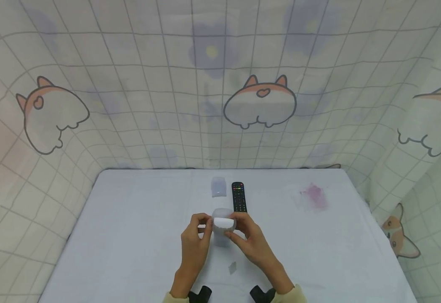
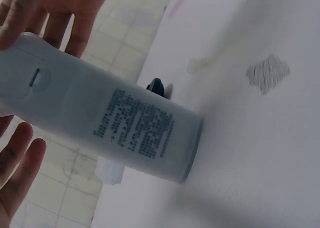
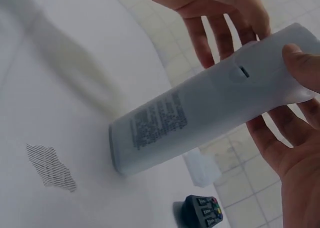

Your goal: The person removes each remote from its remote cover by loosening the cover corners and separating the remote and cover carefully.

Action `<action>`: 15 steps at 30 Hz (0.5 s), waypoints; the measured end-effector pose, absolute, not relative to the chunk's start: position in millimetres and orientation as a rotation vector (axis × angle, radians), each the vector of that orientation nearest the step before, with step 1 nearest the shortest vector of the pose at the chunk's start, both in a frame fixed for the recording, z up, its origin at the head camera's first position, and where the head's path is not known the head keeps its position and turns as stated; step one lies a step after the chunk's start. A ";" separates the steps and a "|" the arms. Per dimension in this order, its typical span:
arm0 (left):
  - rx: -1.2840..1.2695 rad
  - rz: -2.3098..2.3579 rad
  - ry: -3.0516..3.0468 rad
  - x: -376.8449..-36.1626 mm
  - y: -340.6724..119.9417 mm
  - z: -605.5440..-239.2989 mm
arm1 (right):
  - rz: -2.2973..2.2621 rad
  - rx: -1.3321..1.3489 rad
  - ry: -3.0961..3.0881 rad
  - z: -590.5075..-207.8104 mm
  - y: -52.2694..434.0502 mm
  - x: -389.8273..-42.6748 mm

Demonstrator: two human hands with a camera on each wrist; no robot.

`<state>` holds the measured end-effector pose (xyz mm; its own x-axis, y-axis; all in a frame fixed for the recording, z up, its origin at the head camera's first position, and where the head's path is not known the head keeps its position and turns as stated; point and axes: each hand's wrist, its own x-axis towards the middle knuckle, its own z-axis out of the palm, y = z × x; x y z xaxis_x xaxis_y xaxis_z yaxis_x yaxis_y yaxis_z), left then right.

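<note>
White text-printed container (image 3: 202, 106) | between right hand (image 1: 253, 242), gripping it, and left hand (image 1: 195, 243), hold unclear | likely top-handling; next needs steadiness

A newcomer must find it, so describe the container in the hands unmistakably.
On the white table, look to the middle, just nearer than the black remote. There the right hand grips a tall, pale container, with the left hand at its other side. Its block of small dark print sets it apart from the remote and the small pale object beyond.
</note>
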<state>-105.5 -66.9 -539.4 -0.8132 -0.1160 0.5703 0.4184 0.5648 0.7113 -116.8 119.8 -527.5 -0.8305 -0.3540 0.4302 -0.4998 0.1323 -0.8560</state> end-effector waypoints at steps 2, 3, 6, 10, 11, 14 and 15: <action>-0.203 -1.345 -2.249 -104.7 -66.4 -539.3 | 1.821 0.876 -2.272 -527.0 120.9 -119.0; -0.180 -1.410 -2.258 -104.5 -66.3 -539.5 | 1.834 0.885 -2.272 -526.9 121.4 -120.0; -0.111 -1.572 -2.291 -104.0 -66.4 -538.6 | 1.878 0.896 -2.279 -526.2 122.9 -122.2; -0.034 -1.703 -2.333 -105.9 -65.9 -537.5 | 1.917 0.892 -2.290 -525.0 125.3 -124.7; -0.022 -1.728 -2.339 -106.3 -65.6 -536.9 | 1.921 0.886 -2.295 -524.5 125.8 -125.2; 0.007 -1.786 -2.323 -107.1 -65.3 -536.6 | 1.953 0.845 -2.322 -522.5 127.0 -126.0; 0.016 -1.803 -2.315 -107.5 -65.1 -536.5 | 1.975 0.816 -2.340 -521.7 127.5 -125.9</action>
<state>-107.5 -65.1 -536.5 -0.9784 -0.1355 0.1559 0.1180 0.2531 0.9602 -125.9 127.5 -521.7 -0.8671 -0.3974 0.3004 -0.3628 0.0906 -0.9274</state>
